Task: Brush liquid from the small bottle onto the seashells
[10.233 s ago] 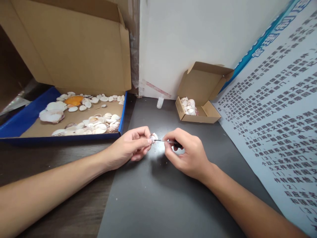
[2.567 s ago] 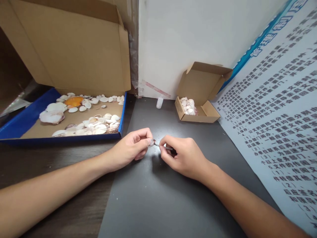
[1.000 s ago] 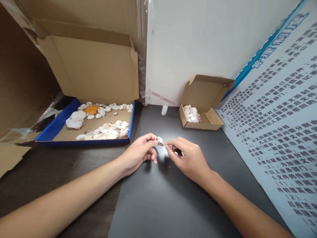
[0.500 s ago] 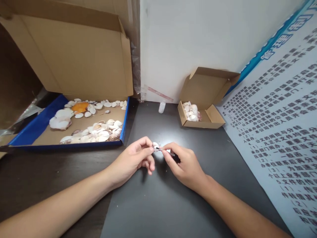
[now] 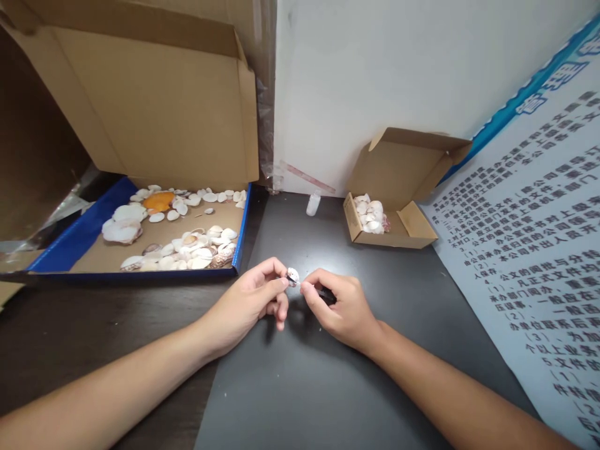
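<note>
Over the dark grey mat, my left hand (image 5: 253, 299) pinches a small pale speckled shell (image 5: 293, 275) between thumb and forefinger, its other fingers loosely curled. Facing it, my right hand (image 5: 345, 307) is closed on a slim tool with a dark handle (image 5: 327, 295). The tool's thin front end points left and reaches the shell's face, where a dark tip shows. Its exact kind is too small to make out, and the fingers cover part of it. Only a short gap separates the two hands.
At left, a blue-sided cardboard box (image 5: 238, 240) with raised lid (image 5: 173, 106) holds many white shells (image 5: 187, 250) and an orange one (image 5: 158, 201). A small translucent bottle (image 5: 314, 204) stands behind my hands. A small open carton (image 5: 398, 239) holds shells; a printed poster (image 5: 525, 262) leans at right.
The view has shifted slightly, so boxes and bottle appear farther right. My right hand has moved a little left with the tool, and the shell's angle in my left fingers has changed slightly.
</note>
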Motion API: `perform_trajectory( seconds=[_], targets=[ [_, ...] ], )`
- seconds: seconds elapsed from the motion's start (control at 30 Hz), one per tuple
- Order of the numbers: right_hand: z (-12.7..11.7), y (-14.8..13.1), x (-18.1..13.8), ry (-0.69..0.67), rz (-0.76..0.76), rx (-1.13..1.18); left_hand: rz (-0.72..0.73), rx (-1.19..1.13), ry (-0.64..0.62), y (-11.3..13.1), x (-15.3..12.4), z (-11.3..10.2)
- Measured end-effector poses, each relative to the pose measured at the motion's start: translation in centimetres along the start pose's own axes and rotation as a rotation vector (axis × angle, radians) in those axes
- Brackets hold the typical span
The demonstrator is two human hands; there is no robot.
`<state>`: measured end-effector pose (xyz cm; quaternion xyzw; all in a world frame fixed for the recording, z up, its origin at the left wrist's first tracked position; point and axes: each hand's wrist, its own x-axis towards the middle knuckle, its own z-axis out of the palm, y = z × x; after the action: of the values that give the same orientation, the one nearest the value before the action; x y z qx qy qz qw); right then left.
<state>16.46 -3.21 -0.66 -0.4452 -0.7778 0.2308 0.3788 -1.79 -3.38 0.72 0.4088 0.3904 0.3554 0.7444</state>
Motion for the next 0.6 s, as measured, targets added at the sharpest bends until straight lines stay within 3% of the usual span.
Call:
perform_trajectory(
  seconds=[0.17,0.3,0.43,0.6],
  targets=[
    [-0.7,0.7,-0.1,0.062,0.101,-0.058,-0.007,-0.029,0.032,-0.1,0.0,0.0],
    [-0.8,1.0,-0.2,-0.096,0.007,0.014,-0.007,0.004,0.003,-0.1,0.0,0.0],
    [-0.8,1.0,-0.2,-0.054,0.108,-0.033,-0.021,-0.02,0.002,0.0,0.0,0.0],
    [-1.1,0.9,-0.3,-0.144,0.035,0.066,-0.03,-0.011,-0.016,-0.1,0.0,-0.3]
  ],
)
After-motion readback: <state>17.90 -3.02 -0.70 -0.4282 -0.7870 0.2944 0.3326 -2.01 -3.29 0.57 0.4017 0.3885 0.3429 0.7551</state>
